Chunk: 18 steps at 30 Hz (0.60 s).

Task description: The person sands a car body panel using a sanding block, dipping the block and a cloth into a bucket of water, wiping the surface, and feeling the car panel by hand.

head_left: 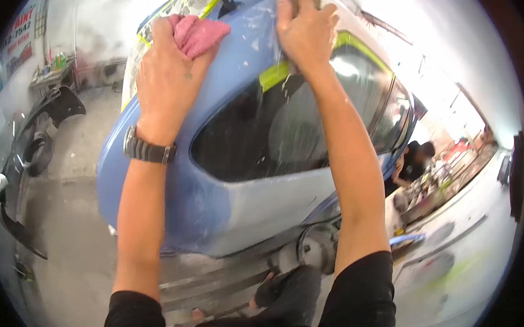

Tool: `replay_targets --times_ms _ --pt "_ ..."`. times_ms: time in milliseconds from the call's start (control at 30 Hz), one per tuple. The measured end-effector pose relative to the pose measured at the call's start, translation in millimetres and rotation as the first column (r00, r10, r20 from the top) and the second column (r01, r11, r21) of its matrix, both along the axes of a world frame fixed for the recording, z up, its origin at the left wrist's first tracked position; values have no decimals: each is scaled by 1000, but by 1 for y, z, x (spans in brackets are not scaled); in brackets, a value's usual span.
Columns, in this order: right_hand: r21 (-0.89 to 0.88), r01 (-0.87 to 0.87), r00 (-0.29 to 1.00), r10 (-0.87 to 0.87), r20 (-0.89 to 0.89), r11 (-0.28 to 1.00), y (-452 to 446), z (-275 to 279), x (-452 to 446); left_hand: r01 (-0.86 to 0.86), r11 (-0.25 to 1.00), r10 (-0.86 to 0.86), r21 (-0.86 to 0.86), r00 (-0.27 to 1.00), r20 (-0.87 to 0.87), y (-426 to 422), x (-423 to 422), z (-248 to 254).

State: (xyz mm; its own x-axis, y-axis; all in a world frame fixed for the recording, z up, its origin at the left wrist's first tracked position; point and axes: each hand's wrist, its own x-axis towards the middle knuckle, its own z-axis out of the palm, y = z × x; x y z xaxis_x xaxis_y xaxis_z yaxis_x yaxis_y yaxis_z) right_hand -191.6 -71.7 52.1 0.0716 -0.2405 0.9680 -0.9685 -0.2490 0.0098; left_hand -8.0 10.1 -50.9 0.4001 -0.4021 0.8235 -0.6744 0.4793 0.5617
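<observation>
My left hand (pixel 171 80) is closed around a crumpled pink cloth (pixel 198 37), over the rear corner of a blue car (pixel 218 103). A dark watch circles that wrist. My right hand (pixel 307 37) presses on the car's upper edge above the side window (pixel 298 127). A grey-brown piece shows at its fingers near the top of the view, too little of it visible to name. Whitish wet streaks lie on the blue paint between my hands. A strip of yellow-green tape (pixel 274 76) sits just below my right hand, at the window's edge.
A detached dark bumper (pixel 26 130) and a tire (pixel 38 154) lie on the left floor. Behind them stands a small table (pixel 52 75) with bottles. Another person (pixel 417 164) in black is beyond the car at right, beside a cluttered bench (pixel 442 195).
</observation>
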Motion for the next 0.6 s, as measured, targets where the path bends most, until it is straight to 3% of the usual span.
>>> replay_targets --times_ms 100,167,300,367,433,533,600 --pt "76 66 993 -73 93 995 -72 71 -40 38 993 -43 -112 998 -42 -9 -1 4" --pt "46 42 991 -48 127 998 -73 72 -41 73 992 -78 -105 996 -46 -8 1 5" --pt "-29 25 1000 -24 13 999 -2 -10 -2 51 992 -54 -117 998 -26 -6 4 2" --pt "5 -20 1000 20 -14 1000 16 -18 3 74 988 -78 -132 996 -30 -6 3 0" --pt "-38 -59 998 59 -12 998 -18 19 -13 71 990 -76 -126 997 -35 -10 6 -2" --pt "100 30 998 -36 60 995 -68 84 -45 87 990 -92 -114 995 -36 -8 6 3" --pt "102 44 996 -51 75 994 -63 76 -45 101 986 -107 -130 994 -39 -7 7 3"
